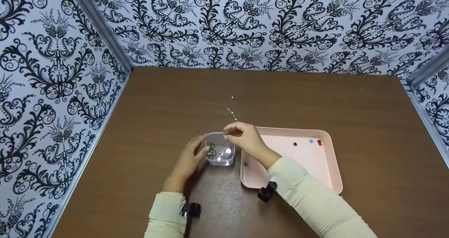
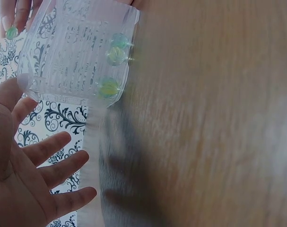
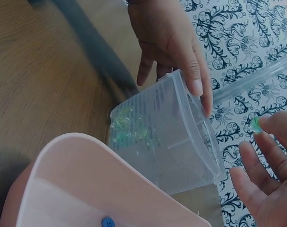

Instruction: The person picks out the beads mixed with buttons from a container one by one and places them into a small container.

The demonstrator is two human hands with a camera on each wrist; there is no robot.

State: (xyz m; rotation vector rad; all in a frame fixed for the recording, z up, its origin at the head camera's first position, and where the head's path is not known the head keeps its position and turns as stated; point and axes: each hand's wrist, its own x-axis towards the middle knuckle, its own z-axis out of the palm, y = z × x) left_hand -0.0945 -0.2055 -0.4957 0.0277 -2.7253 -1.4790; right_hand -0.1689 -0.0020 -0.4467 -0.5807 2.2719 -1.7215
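Note:
A green glass marble (image 1: 223,135) is pinched between the thumb and fingertips of my right hand (image 1: 243,138), above the far right corner of a clear plastic container (image 1: 220,163). In the right wrist view the marble (image 3: 255,125) is apart from the rim. Several green and yellowish marbles (image 1: 211,153) lie on the container's bottom, toward its left side. My left hand (image 1: 187,160) is at the container's left side, its thumb tip over the rim. The left wrist view shows its other fingers (image 2: 63,170) spread and fairly straight, away from the wall.
Right of the container is a pink tray (image 1: 291,132) holding a dark blue button (image 1: 295,144), a light blue piece (image 1: 311,141), red pieces (image 1: 319,143) and another blue piece (image 1: 245,164). Small bright spots (image 1: 231,112) show on the brown table (image 1: 168,101). Patterned walls (image 1: 231,24) surround it.

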